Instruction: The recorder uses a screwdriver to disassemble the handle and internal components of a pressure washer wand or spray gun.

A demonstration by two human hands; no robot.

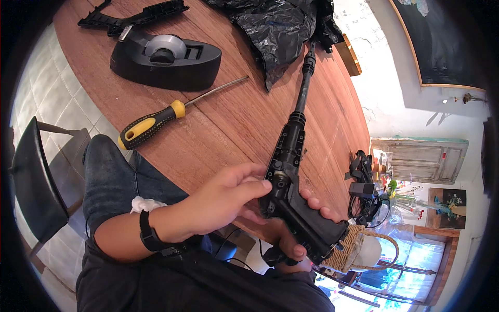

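A black pressure washer gun (pixel 281 179) slants across the middle of the view, its long wand pointing away from me over the table. One side of its body is uncovered, so inner parts and a brass-coloured fitting show. My left hand (pixel 223 195) is closed on the body, thumb laid by the fitting, some fingers hidden behind. Around the grip, from below, my right hand (pixel 290 244) is wrapped; fingertips show on its far side and the thumb on the near side. A yellow and black screwdriver (pixel 153 124) lies on the table to the left.
On the wooden table (pixel 218 125) stand a black tape dispenser (pixel 171 65) and, behind it, a black plastic shell piece (pixel 135 16). A black plastic bag (pixel 275 36) lies at the far side. Cables (pixel 364 179) and a wicker basket (pixel 345 249) are at right; a chair (pixel 39 182) is at left.
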